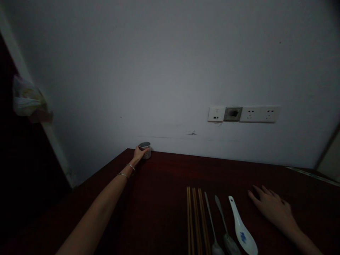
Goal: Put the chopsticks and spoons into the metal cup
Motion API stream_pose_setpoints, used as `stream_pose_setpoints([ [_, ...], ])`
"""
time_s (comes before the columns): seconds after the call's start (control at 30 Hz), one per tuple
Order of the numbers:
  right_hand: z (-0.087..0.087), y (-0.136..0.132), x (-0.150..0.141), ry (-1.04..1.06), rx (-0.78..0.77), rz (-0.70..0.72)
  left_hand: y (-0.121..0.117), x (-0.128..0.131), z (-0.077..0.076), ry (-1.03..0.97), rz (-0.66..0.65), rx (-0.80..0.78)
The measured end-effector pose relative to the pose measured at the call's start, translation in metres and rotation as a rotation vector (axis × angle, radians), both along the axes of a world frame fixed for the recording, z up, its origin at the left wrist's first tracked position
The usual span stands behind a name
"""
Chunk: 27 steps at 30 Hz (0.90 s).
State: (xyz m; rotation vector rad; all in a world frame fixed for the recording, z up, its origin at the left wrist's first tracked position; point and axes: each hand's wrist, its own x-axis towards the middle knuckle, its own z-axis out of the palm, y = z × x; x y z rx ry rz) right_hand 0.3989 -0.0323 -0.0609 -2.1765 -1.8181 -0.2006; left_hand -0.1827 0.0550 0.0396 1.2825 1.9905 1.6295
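Note:
At the far left corner of the table, my left hand grips a small grey perforated holder from its left side; the holder stands upright, and I cannot see into it. My right hand lies flat on the tabletop with fingers spread, holding nothing. To its left is a white spoon with a blue mark in the bowl. Beyond that lie two metal spoons, then several wooden chopsticks side by side, their lower ends cut off by the frame.
The dark red table meets a pale wall at the back. White sockets and a grey plate sit on the wall. A plastic bag hangs at the left by a dark door-like panel.

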Motion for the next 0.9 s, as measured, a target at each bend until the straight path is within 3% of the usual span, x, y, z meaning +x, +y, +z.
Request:
stream_pose_setpoints([
  [0.2, 0.015, -0.011, -0.012, -0.042, -0.041, -0.026, 0.009, 0.0, -0.001, 0.049, 0.019, -0.005],
  [0.33, 0.024, -0.016, -0.019, -0.055, -0.063, -0.04, 0.012, 0.026, 0.007, 0.019, -0.08, 0.069],
  [0.5, 0.027, -0.018, -0.021, -0.051, -0.055, -0.044, 0.008, 0.093, 0.023, -0.028, -0.266, 0.146],
  [0.67, 0.028, -0.02, -0.022, -0.035, -0.049, -0.033, -0.016, 0.175, 0.031, -0.106, -0.523, 0.21],
  [0.9, 0.033, -0.022, -0.025, -0.016, -0.057, -0.035, -0.057, 0.26, 0.017, -0.2, -0.793, 0.161],
])
